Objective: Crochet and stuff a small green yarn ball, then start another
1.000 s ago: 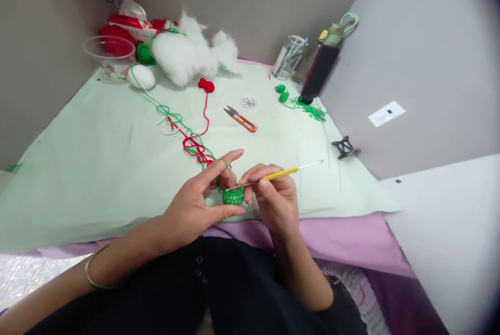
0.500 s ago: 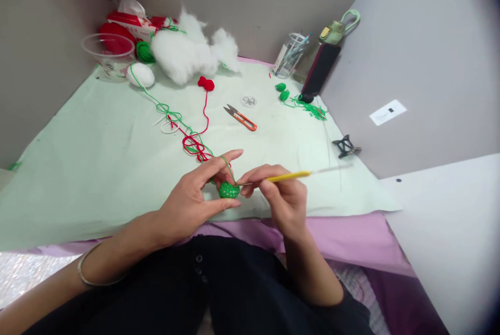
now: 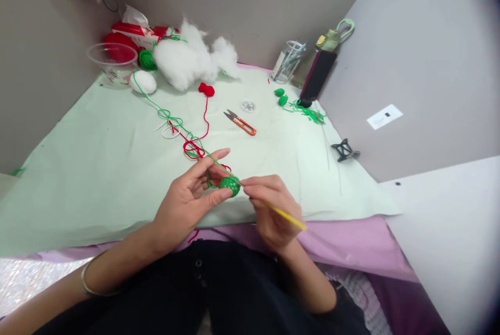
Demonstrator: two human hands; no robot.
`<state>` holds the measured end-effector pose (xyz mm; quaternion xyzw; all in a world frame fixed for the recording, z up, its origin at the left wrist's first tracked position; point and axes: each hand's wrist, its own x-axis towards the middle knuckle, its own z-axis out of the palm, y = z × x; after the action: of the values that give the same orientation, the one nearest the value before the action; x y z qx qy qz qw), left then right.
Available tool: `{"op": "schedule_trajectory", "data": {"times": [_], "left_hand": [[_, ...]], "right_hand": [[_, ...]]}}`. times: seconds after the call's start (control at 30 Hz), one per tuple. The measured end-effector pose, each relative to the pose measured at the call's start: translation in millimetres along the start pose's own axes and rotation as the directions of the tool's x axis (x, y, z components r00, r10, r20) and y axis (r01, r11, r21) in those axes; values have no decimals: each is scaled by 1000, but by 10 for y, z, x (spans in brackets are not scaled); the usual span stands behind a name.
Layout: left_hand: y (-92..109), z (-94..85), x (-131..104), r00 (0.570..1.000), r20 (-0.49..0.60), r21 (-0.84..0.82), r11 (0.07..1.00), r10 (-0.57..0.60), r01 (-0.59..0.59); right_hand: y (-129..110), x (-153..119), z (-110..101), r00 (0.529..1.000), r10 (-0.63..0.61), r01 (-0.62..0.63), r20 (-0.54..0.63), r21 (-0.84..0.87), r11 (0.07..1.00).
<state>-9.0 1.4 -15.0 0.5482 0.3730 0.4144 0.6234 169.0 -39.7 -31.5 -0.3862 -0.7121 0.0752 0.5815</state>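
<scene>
While pinching green crochet piece [image 3: 229,185] between fingers of left hand [image 3: 183,200] just below frame centre, grasps yellow-handled hook [image 3: 289,217] in right hand [image 3: 271,223], angling handle lower-right.

At lower centre, the crocheted piece [image 3: 229,186] sits in the left hand [image 3: 183,199], left of the right hand [image 3: 269,220]. Snips [image 3: 239,120] lie on the cloth [image 3: 97,168] at centre. Stuffing [image 3: 182,64] lies upper left, right of the plastic cup [image 3: 117,75]; the pen cup [image 3: 288,66] stands upper right, left of the bottle [image 3: 330,39].

A thin bangle [image 3: 83,277] and dark top [image 3: 156,296] (with buttons [image 3: 198,263]) are worn.
</scene>
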Motion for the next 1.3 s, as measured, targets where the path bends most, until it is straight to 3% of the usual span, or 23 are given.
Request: {"op": "schedule_trajectory", "data": {"times": [0.07,0.13,0.23,0.33,0.47,0.57,0.67,0.8,0.9,1.07,1.3], "left_hand": [[-11,-13,-4,999,17,59,997,52,-53],[-20,-6,-13,995,12,98,991,94,-95],[-20,33,-16,998,-17,32,998,56,-55],[-19,73,-10,999,-40,-90,996,-26,22],[-26,103,-8,995,1,-217,971,-99,97],[-8,119,0,982,51,-367,911,-181,187],[29,121,30,957,122,-475,832,-262,288],[65,86,80,936,220,-479,805,-276,350],[71,54,103,941,219,-431,839,-259,332],[35,-1,122,964,164,-305,918,-211,253],[4,-79,100,974,189,-206,964,-128,166]], "right_hand": [[6,42,-36,995,99,-100,7,106,989],[8,46,-61,994,106,-106,13,90,990],[15,-29,-36,997,-46,55,61,-144,988],[54,-146,63,977,-201,214,74,-368,905],[118,-243,157,968,-250,204,-38,-464,862],[123,-227,121,958,-287,252,2,-480,840],[104,-157,75,968,-252,241,11,-341,909],[73,-54,83,986,-3,6,-164,18,1000],[50,-14,64,982,114,-88,-151,169,982],[38,-27,-34,967,233,-201,-106,250,947],[53,-9,-78,883,465,-375,-59,505,777]]}}
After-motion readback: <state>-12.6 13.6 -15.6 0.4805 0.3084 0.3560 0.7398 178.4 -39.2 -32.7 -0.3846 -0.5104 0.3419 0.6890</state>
